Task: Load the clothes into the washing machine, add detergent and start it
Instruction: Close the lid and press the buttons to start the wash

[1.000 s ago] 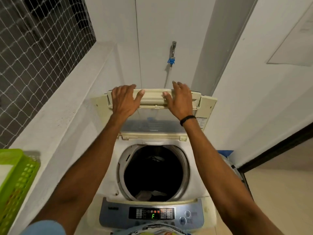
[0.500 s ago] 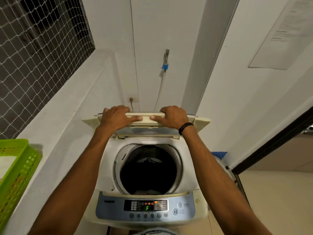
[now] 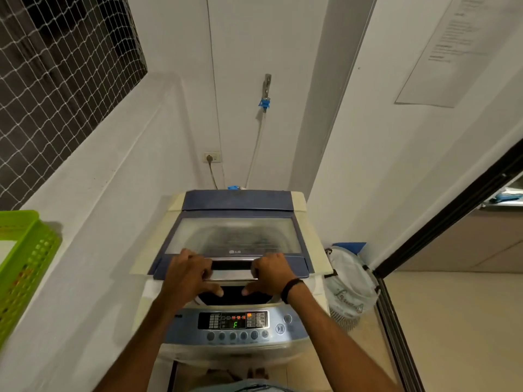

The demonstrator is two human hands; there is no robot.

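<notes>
We log: washing machine point(image 3: 300, 206) in the corner, control panel point(image 3: 235, 323) lit; left hand point(image 3: 185, 278) and right hand point(image 3: 270, 271) gripping the front edge of the lid point(image 3: 235, 236), nearly down; green basket point(image 3: 27, 258) on left ledge point(image 3: 93, 176); socket point(image 3: 212, 157), tap point(image 3: 266, 89) on rear wall point(image 3: 175, 52)

Left hand point(image 3: 186, 275), right hand point(image 3: 268, 271) grip lid point(image 3: 235, 236) front edge; lid slightly ajar over washing machine point(image 3: 285, 339).

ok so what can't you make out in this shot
Head view:
Drum contents: lid covers nearly all the opening; the gap is dark.
Panel button labels: too small, blurred.
Wall notice text: blurred.
Basket: cut off by left edge.
</notes>
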